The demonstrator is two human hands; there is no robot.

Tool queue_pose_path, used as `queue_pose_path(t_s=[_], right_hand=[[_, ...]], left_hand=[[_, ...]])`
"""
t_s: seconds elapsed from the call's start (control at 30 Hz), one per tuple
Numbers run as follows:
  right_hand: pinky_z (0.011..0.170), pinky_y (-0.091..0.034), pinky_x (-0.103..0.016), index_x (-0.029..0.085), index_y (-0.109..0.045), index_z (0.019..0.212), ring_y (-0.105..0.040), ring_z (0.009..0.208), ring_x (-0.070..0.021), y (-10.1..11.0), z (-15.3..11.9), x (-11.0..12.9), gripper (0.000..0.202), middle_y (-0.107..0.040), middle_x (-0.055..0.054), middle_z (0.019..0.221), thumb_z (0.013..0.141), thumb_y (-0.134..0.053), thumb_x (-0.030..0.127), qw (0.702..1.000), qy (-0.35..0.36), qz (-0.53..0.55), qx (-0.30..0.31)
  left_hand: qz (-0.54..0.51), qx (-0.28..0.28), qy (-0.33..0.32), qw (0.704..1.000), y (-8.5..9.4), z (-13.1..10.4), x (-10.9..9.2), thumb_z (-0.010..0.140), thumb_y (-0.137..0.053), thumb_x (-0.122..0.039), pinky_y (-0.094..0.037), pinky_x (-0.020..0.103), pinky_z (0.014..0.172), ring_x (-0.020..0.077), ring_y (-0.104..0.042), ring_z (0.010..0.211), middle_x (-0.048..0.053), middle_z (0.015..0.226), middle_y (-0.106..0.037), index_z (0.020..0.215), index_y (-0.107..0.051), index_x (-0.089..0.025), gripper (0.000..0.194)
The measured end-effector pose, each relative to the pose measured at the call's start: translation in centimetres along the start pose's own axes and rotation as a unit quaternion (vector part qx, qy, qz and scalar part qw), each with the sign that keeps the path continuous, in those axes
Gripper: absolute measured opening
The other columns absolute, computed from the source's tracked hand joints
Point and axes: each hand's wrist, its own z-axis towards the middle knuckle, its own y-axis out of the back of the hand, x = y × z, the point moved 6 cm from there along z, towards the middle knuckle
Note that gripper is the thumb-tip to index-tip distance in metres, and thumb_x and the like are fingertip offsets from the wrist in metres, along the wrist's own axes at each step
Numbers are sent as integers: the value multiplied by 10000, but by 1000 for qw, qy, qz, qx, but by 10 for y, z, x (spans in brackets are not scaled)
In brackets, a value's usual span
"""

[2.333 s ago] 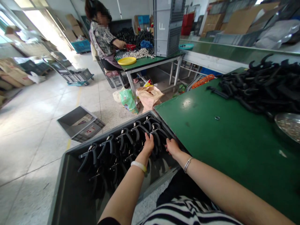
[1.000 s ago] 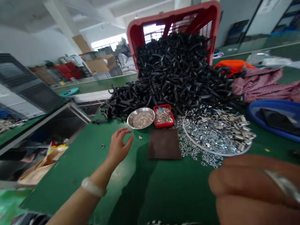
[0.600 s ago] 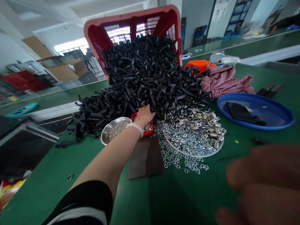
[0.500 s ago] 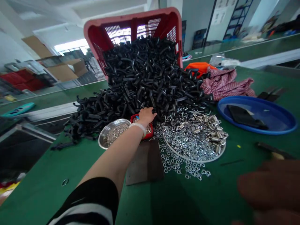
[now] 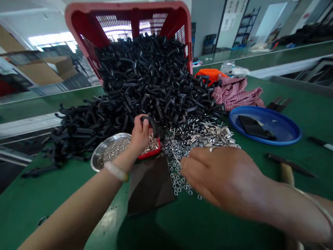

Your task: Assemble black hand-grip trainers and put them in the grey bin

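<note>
The left hand (image 5: pixel 140 133) grips a curved black plastic part (image 5: pixel 152 123) at the near edge of the black pile (image 5: pixel 145 76), above the small red tray (image 5: pixel 151 149). The right hand (image 5: pixel 221 177), fingers loosely spread and holding nothing, hovers over the scattered nuts (image 5: pixel 179 173) on the green desk (image 5: pixel 208 222).

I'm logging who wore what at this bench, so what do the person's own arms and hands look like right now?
Both forearms are bare, with no gloves or sleeves in view. The left hand has a pale, smooth bangle on its wrist. The right hand shows a thin silvery bracelet on its wrist and what looks like a silvery ring on one finger, blurred.
</note>
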Motion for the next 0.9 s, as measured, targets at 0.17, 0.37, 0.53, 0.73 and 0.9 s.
queue_pose_path(t_s=[0.17, 0.37, 0.53, 0.73, 0.9], right_hand=[[589, -418, -285, 199, -640, 878, -591, 808, -214, -54, 2, -110, 247, -640, -73, 891, 841, -411, 284, 958, -141, -181, 173], [837, -425, -336, 208, -593, 1104, -547, 958, -213, -86, 12, -133, 318, -591, -90, 1036, 815, -474, 268, 988, -95, -51, 114], [787, -431, -306, 237, -616, 1061, -550, 955, -209, -96, 40, -108, 294, -579, -71, 1084, 803, -493, 302, 985, -52, -77, 147], [625, -415, -278, 182, -608, 828, -573, 735, -182, -86, 59, -121, 221, -632, -59, 824, 789, -532, 387, 987, -153, -41, 32], [465, -339, -252, 174, -544, 648, -478, 505, -124, -79, 40, -150, 399, -549, -5, 556, 605, -672, 549, 934, -315, 158, -51]], left_hand=[[-88, 213, 235, 944, 28, -103, 7, 798, -475, -468, -526, 345, 607, 154, -617, 627, 35, 873, -602, 1158, -360, -274, 425], [-110, 191, 327, 919, 38, -156, 20, 750, -544, -456, -489, 260, 579, 100, -544, 586, -31, 750, -534, 1218, -366, -307, 522], [-99, 143, 336, 926, 31, -160, 36, 657, -663, -378, -426, 192, 509, 68, -481, 578, 12, 869, -560, 1076, -515, -190, 482], [-107, 210, 313, 920, 13, -159, 31, 679, -639, -377, -390, 189, 501, 65, -452, 522, -34, 639, -498, 810, -553, -148, 278], [-61, 224, 239, 943, -26, -140, 20, 697, -616, -321, -430, 232, 526, 108, -507, 554, 0, 672, -557, 783, -558, -156, 196]])
